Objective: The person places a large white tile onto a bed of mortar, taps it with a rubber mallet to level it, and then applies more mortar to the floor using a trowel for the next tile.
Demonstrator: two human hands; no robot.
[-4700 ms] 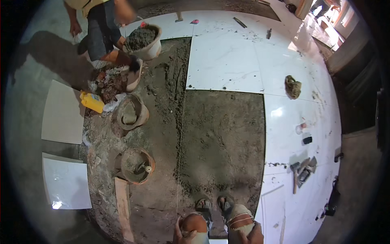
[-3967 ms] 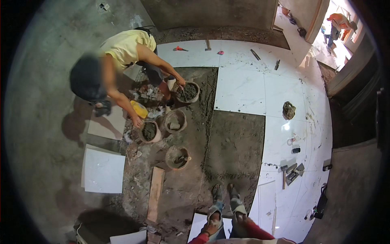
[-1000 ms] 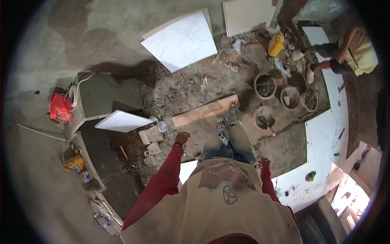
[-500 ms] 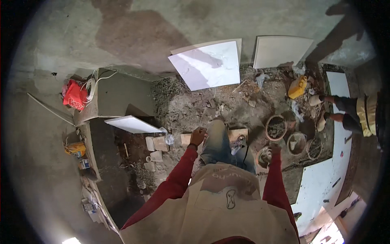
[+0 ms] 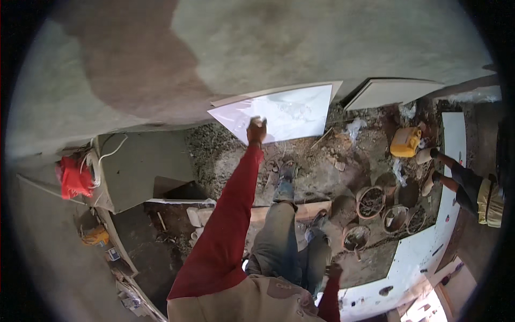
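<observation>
The white tile (image 5: 301,111) leans back toward the wall (image 5: 268,43), presumably for support; the left hand (image 5: 257,130) overlaps it, the right hand (image 5: 333,270) hangs well apart; whether their fingers are spread cannot be told.

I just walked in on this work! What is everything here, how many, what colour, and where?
White tile: one, white, leaning at the wall, another sheet behind
Beige panels: stacked, count unclear, leaning further right
Jug: one, yellow, right, on rubble
Buckets: four, brownish, right of the legs
Plank: one, brown, behind the legs
Laid tiles: several, white, floor at right
Bag: one, red, far left
Cable coil: one, white, beside the bag
Co-worker: one, yellow top, right edge
Legs: two, greyish trousers, centre
Left hand: one, red-sleeved, before the white tile, contact unclear
Right hand: one, red-sleeved, beside the right leg
</observation>
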